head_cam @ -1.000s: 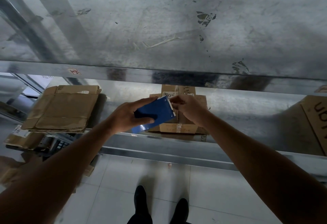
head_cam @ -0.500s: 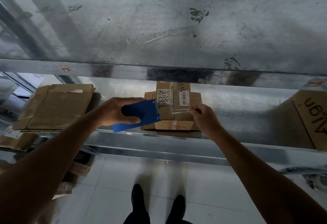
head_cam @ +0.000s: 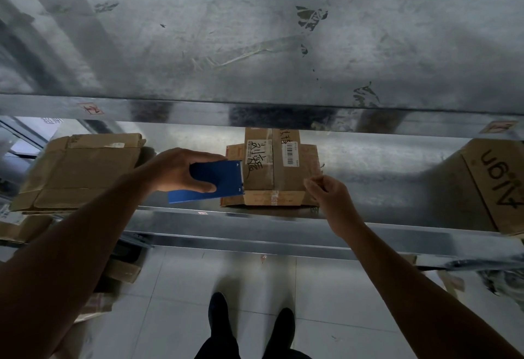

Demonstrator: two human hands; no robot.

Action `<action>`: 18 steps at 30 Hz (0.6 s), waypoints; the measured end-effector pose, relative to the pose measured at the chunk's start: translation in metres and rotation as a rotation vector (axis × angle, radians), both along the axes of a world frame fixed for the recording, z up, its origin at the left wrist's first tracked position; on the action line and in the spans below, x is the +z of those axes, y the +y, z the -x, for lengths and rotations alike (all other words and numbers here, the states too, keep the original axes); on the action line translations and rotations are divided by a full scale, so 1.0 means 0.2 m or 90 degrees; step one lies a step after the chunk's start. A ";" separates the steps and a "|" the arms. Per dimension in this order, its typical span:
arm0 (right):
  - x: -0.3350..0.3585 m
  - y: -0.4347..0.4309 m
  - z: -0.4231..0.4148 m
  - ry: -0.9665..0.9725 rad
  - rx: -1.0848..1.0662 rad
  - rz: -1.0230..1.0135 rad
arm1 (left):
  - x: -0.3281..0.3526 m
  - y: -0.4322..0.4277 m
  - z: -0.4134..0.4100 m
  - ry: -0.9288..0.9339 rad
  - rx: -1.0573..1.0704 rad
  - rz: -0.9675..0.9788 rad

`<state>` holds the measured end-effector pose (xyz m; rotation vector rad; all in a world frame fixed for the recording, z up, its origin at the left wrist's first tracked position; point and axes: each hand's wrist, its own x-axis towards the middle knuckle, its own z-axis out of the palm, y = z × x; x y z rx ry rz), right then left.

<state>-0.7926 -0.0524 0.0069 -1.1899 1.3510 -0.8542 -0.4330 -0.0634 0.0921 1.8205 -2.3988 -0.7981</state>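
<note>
left hand (head_cam: pixel 175 172) gripping flat blue plastic tape dispenser (head_cam: pixel 216 177), 9 o'clock of small brown cardboard box (head_cam: pixel 286 160) | right hand (head_cam: pixel 326 192) at 4 o'clock, pinching clear tape strip (head_cam: pixel 286 186)

**Low grey light, metal everywhere**

2 galvanized levels: upper shelf (head_cam: pixel 255 47) scuffed and tape-marked, lower shelf (head_cam: pixel 382 166) reflective. Flattened cardboard (head_cam: pixel 82 168) lies on it at left, a handwritten carton (head_cam: pixel 493 183) at far right. Pale tiled floor (head_cam: pixel 340 302) below.
</note>
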 end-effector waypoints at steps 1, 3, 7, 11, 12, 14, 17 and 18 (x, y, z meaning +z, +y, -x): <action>-0.01 0.00 0.00 0.008 -0.002 0.011 | 0.00 0.00 0.00 0.000 -0.002 -0.001; -0.02 0.00 0.00 0.036 -0.023 0.032 | 0.00 0.00 0.01 0.007 -0.004 -0.010; -0.04 -0.01 -0.02 0.055 -0.065 0.031 | -0.01 0.01 0.02 0.018 0.003 -0.017; -0.07 -0.01 -0.02 0.086 -0.086 0.021 | 0.00 0.02 0.02 0.029 0.003 -0.023; -0.08 -0.01 -0.03 0.095 -0.089 0.019 | 0.00 0.01 0.03 0.025 0.003 -0.025; -0.09 -0.02 -0.03 0.113 -0.087 0.005 | 0.00 0.01 0.03 0.017 0.003 -0.031; -0.11 -0.04 -0.03 0.126 -0.043 -0.037 | 0.00 0.01 0.03 0.011 -0.003 -0.043; -0.11 -0.04 -0.02 0.121 -0.024 -0.043 | 0.00 0.01 0.04 0.011 -0.006 -0.047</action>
